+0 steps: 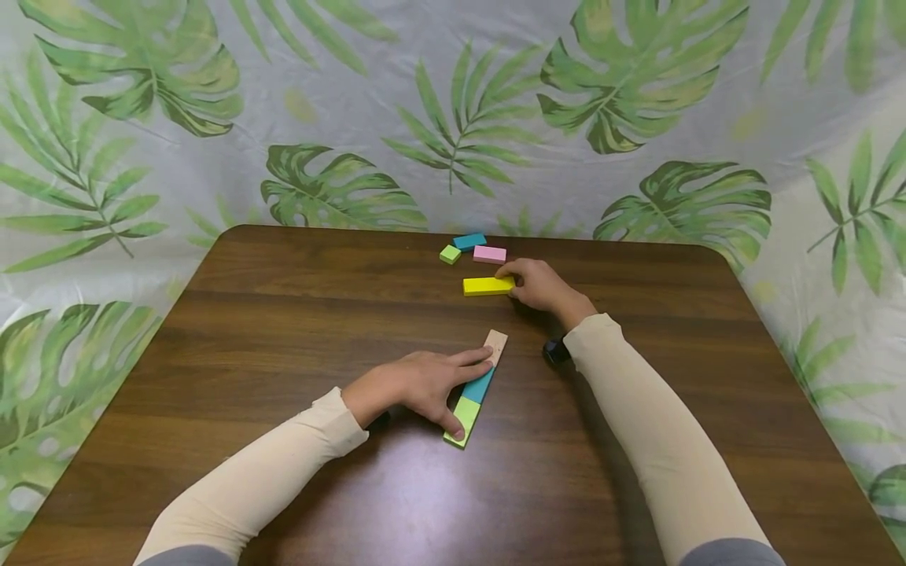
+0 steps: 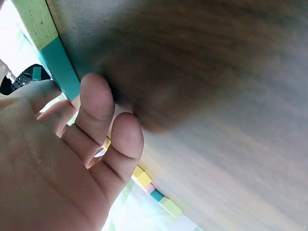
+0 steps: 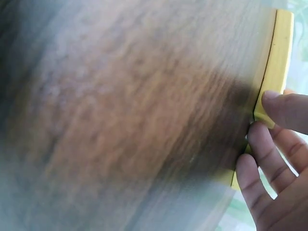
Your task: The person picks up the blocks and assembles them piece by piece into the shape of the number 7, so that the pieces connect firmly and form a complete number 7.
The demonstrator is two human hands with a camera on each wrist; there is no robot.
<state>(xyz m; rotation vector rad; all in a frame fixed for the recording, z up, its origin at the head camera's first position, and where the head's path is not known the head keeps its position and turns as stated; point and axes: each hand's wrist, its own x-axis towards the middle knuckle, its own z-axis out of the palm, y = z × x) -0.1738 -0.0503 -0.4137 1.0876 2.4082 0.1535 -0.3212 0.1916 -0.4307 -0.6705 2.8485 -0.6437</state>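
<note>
A light green block, a teal block and a plain wood block lie end to end in a slanted row. My left hand rests across this row, thumb on the green block and fingertips at the wood block; in the left wrist view the palm side of the hand shows beside the teal block. Farther back, my right hand pinches the right end of a long yellow block. The right wrist view shows the thumb of that hand on the yellow block.
Behind the yellow block, near the far edge of the brown table, lie a pink block, another teal block and a small light green block. A leaf-patterned sheet hangs behind the table.
</note>
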